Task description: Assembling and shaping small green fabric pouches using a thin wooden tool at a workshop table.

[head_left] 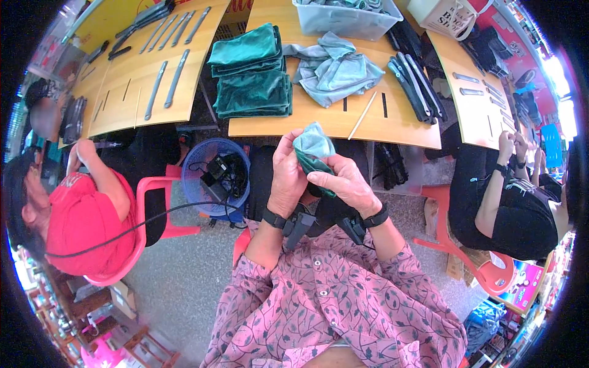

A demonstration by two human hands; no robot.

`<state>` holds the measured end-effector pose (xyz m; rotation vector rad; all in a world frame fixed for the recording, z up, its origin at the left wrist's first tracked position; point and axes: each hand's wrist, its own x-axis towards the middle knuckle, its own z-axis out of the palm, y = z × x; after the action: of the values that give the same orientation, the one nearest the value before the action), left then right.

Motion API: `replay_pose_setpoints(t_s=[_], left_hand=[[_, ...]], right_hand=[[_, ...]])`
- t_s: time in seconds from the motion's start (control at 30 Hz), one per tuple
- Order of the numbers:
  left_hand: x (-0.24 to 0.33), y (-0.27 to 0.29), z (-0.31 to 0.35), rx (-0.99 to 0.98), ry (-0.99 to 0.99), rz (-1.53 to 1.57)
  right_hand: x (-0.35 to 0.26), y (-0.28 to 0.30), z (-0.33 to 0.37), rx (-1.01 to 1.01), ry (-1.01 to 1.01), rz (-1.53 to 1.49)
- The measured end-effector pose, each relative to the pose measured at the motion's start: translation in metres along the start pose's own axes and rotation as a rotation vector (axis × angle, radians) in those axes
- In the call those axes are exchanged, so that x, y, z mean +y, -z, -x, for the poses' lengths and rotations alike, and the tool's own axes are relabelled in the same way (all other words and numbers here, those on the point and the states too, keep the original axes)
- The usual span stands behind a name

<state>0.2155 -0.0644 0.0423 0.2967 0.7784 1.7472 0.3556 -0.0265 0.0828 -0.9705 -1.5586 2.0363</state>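
A bunched piece of green velvet cloth (pixel 313 147) is held up just off the table's front edge, its paler green side showing at the top and dark green below. My left hand (pixel 286 175) grips it from the left, fingers closed around its side. My right hand (pixel 351 185) pinches its lower right part between thumb and fingers. Beyond my hands, folded dark green velvet pieces (pixel 254 95) lie in two stacks on the wooden table (pixel 264 127). Beside them rests a loose heap of pale green cloth (pixel 337 70). A thin wooden stick (pixel 363 115) lies to its right.
At the table's back stands a translucent bin (pixel 346 23) of pale cloth. Long dark strips (pixel 412 89) lie at the right edge. A blue basket (pixel 191 184) with black adapters sits on the floor to my left. Co-workers sit on both sides on red chairs (pixel 144 202).
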Motion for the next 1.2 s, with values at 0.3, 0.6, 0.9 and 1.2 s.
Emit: replay_pose_setpoints(t_s=[0.3, 0.6, 0.9, 1.2], left_hand=[[-0.012, 0.018, -0.010, 0.172, -0.377, -0.439], [-0.014, 0.006, -0.008, 0.286, -0.502, -0.628], [-0.030, 0.017, -0.008, 0.250, -0.610, -0.974], [-0.033, 0.014, -0.006, 0.229, -0.265, -0.264]], right_hand=[[0.021, 0.004, -0.005, -0.032, 0.149, 0.217], [0.021, -0.027, -0.007, 0.458, 0.529, 0.448], [0.040, -0.012, -0.015, 0.493, 0.487, 0.406], [0.022, -0.019, -0.014, 0.353, 0.539, 0.444]])
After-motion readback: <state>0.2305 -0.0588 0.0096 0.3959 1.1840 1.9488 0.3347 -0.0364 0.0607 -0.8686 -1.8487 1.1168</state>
